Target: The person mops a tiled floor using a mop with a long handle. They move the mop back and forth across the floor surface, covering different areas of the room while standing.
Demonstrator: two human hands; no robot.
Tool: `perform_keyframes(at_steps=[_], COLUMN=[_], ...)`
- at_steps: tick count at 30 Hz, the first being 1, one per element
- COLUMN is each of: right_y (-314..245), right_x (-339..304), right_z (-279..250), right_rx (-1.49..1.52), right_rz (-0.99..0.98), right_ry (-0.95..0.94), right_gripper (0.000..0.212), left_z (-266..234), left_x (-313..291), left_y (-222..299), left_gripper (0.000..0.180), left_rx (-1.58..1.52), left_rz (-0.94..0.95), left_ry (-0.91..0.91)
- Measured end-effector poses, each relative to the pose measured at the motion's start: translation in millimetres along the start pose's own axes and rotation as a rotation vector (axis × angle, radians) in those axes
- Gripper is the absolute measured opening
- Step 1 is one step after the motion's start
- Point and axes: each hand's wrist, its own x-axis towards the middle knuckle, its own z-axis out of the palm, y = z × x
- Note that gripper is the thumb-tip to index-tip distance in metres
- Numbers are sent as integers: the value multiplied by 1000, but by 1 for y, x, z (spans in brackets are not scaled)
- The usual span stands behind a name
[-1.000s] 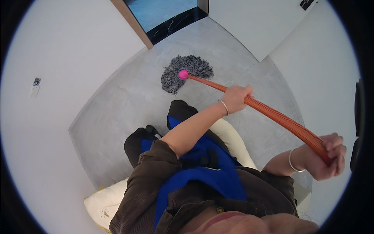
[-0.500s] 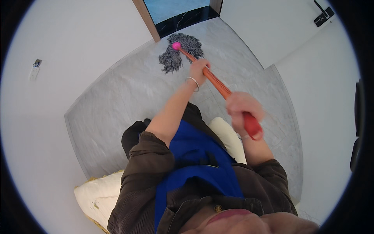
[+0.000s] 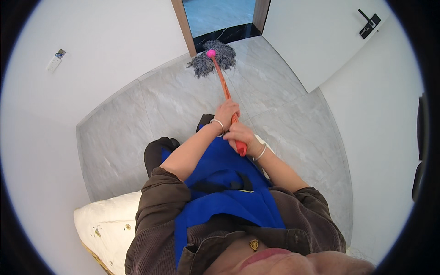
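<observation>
Nearest, a gold pendant hangs over the brown jacket and blue apron, with a cream padded seat at the person's left side. The right hand has its fingers wrapped round the lower handle of the mop, just above its red end. Beyond it, close by, the fingers of the left hand are clamped on the same shaft (each wrist wears a pale bangle). The handle runs forward to a pink joint and a shaggy grey mop head, spread on the grey tiled floor against the black threshold. To the right of the doorway stands a white door with a black lever handle.
</observation>
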Motion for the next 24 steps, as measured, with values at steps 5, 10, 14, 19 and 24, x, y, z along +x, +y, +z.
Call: perform_keyframes(at_steps=[5,10,14,19,24], right_y=[-61,-131,-199,-267,-303], right_x=[-11,-4,-8,-20,-28], right_z=[-41,-120,-164,-212,-237], right_rx=[-18,-167,-101,-72,-48], right_rz=[37,186,358,161,-9], right_ry=[-29,162,363,654,1052], right_gripper=[27,23,11,6,17], left_z=[15,9,9,26,22], left_x=[-13,43,49,11,-51], left_y=[46,98,133,112,23], left_gripper=[17,26,40,56,34], left_rx=[65,-77,-141,-160,-37], left_rz=[286,274,395,356,128], left_ry=[235,-13,-10,95,-202])
